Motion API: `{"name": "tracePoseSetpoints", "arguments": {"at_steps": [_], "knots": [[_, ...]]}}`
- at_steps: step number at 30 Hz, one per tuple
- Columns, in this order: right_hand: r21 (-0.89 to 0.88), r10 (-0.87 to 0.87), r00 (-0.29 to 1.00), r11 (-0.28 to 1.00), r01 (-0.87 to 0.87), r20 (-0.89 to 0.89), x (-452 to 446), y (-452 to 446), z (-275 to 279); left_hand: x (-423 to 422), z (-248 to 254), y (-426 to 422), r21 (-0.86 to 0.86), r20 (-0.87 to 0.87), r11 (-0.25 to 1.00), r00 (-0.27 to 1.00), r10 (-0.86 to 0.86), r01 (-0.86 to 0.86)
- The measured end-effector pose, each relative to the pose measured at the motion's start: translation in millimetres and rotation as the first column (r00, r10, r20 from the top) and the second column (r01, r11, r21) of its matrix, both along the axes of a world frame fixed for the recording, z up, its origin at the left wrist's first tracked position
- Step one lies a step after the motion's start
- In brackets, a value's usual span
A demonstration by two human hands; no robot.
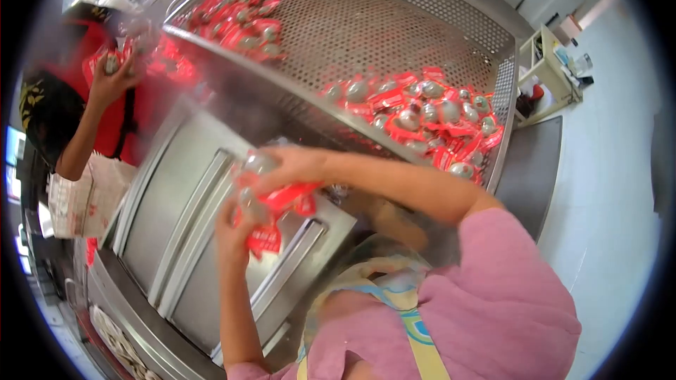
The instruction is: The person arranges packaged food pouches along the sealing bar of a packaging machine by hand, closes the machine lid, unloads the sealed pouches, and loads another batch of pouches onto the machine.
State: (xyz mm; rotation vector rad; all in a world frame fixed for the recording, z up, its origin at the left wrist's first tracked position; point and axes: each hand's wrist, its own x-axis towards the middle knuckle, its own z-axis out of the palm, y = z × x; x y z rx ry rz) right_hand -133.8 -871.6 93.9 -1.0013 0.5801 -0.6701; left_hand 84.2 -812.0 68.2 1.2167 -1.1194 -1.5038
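Observation:
My left hand (236,229) is closed around a red packaged egg (263,239), with its greyish, egg-shaped end showing by my fingers. Just above it, my right hand (292,167) grips another packaged egg (260,162) at the fingertips. More red wrapper hangs between the two hands, and blur hides how many packets each hand holds. Both hands are over a stainless steel cabinet or machine top with bar handles (193,222). A large perforated metal tray (338,21) lies beyond, with a heap of the same packets (429,116) in its near right corner.
A second heap of packets (243,24) lies at the tray's far left. At left, a co-worker in a red apron (91,91) holds a packet in one hand. A pale basket (91,193) stands below them. A small shelf unit (549,74) is at right.

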Motion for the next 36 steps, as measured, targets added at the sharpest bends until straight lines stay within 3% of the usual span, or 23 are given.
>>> {"name": "tracePoseSetpoints", "arguments": {"at_steps": [2,4,6,8,10,11,12,14,15,17,19,20,21,24,25,27,30,33,36], "knots": [[-0.138,-0.117,0.992,0.984,0.108,-0.057,-69,-20,27,-63,24,-50,-0.064,0.133,0.982,0.977,-0.168,0.177],[-0.13,-0.18,0.903,0.982,0.139,-0.389,-137,-37,50,-126,40,-93,-0.13,0.204,0.949,0.945,-0.257,0.286],[-0.101,-0.272,0.929,0.962,0.254,-0.25,-193,-39,57,-183,66,-128,-0.141,0.345,0.869,0.846,-0.405,0.474],[-0.079,-0.389,0.881,0.921,0.382,-0.269,-227,-38,45,-222,59,-162,-0.156,0.508,0.789,0.733,-0.452,0.595],[-0.051,-0.428,0.849,0.899,0.435,-0.31,-248,-39,22,-246,48,-191,0.012,0.61,0.733,0.576,-0.544,0.68],[-0.03,-0.409,0.846,0.905,0.425,-0.342,-253,-36,4,-254,33,-200,-0.094,0.751,0.715,0.521,-0.406,0.693],[-0.01,-0.388,0.843,0.91,0.415,-0.373,-252,-34,-8,-258,25,-210,0.023,0.82,0.71,0.393,-0.417,0.704],[-0.117,-0.267,0.806,0.963,0.243,-0.529,-246,-32,-18,-263,28,-215,0.211,0.892,0.691,0.153,-0.425,0.692],[-0.388,-0.426,0.515,0.903,0.187,-0.744,-239,-32,-33,-262,26,-221,0.286,0.89,0.668,0.068,-0.451,0.687],[-0.437,-0.451,0.365,0.891,0.125,-0.814,-222,-32,-40,-255,11,-235,0.428,0.863,0.621,-0.094,-0.496,0.657],[-0.511,-0.498,0.184,0.859,-0.028,-0.847,-209,-35,-39,-246,-5,-238,0.338,0.941,0.631,-0.237,-0.242,0.698],[-0.533,-0.521,0.145,0.844,-0.059,-0.841,-205,-37,-41,-243,-13,-239,0.298,0.948,0.625,-0.299,-0.108,0.721],[-0.554,-0.546,0.104,0.827,-0.093,-0.832,-202,-40,-42,-245,-15,-241,0.382,0.898,0.66,-0.428,-0.101,0.647],[-0.609,-0.612,0.027,0.78,-0.145,-0.791,-199,-51,-56,-251,-15,-238,0.461,0.867,0.635,-0.466,-0.174,0.62],[-0.6,-0.608,-0.002,0.785,-0.154,-0.794,-196,-50,-56,-254,-9,-231,0.454,0.883,0.667,-0.4,-0.246,0.591],[-0.542,-0.582,-0.095,0.797,-0.267,-0.808,-187,-45,-56,-250,-8,-219,0.205,0.977,0.726,-0.181,-0.112,0.656],[-0.624,-0.652,0.024,0.714,-0.317,-0.758,-192,-26,-71,-236,0,-196,-0.228,0.972,0.674,0.207,0.112,0.703],[-0.623,-0.676,-0.142,0.727,-0.287,-0.723,-207,-49,-90,-233,35,-148,-0.359,0.913,0.659,0.394,0.102,0.661],[-0.593,-0.596,-0.075,0.803,-0.06,-0.799,-193,-51,-100,-221,42,-91,-0.528,0.805,0.585,0.582,0.114,0.615]]}}
